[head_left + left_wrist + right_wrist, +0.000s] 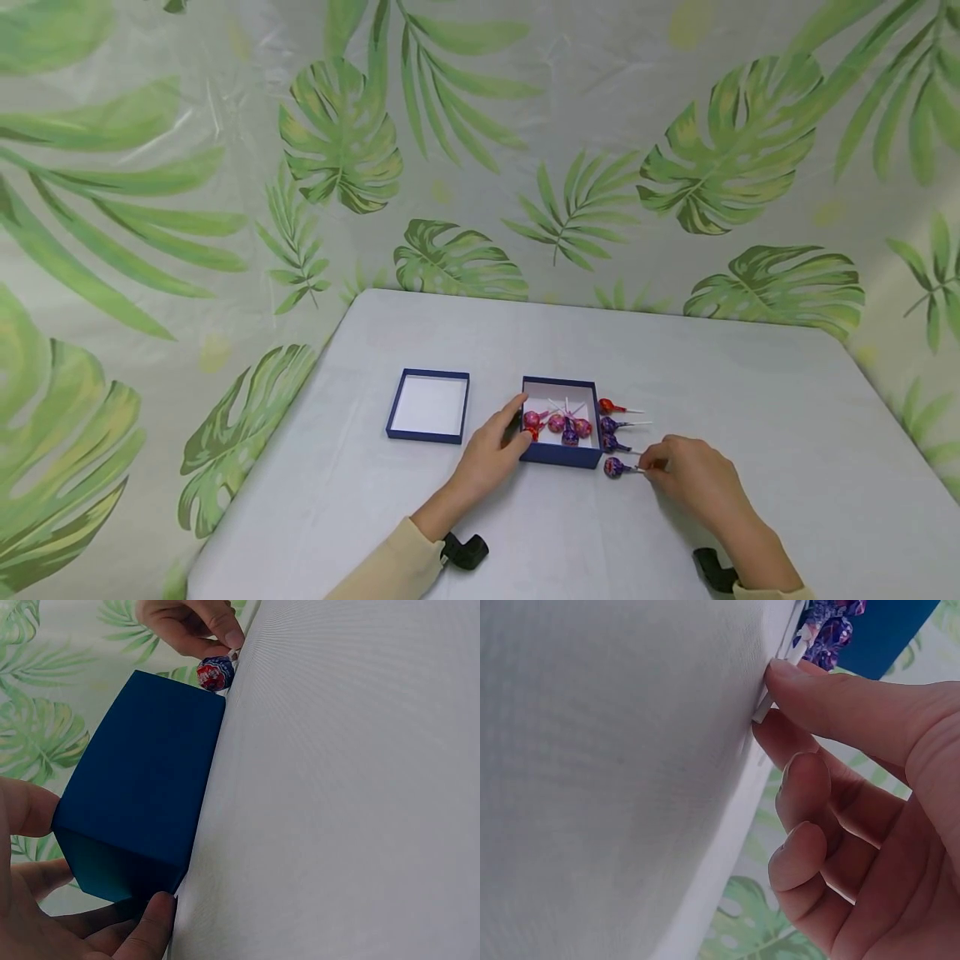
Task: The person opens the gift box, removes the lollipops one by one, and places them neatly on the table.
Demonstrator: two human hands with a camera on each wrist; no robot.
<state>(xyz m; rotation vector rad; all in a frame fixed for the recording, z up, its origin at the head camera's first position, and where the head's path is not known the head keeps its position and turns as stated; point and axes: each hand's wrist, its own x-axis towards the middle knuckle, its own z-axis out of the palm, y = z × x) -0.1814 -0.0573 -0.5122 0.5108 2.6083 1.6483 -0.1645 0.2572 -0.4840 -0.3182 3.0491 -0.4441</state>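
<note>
A dark blue open-topped box (561,454) stands on the table, with several wrapped lollipops (557,423) lying inside, sticks towards the back. My left hand (483,454) holds the box at its left end; in the left wrist view its fingers (154,922) and thumb lie around that end. To the right of the box, my right hand (693,479) pinches the stick (763,710) of a purple-wrapped lollipop (613,467) between thumb and index finger. That lollipop's head points at the box's front right corner, low over the table.
Beside the box's right wall lie a red lollipop (606,406) and two purple lollipops (609,426), sticks pointing right. A shallow blue-rimmed lid (431,406), white inside, lies left of the box. A leaf-patterned curtain (465,167) hangs behind the white table (712,375).
</note>
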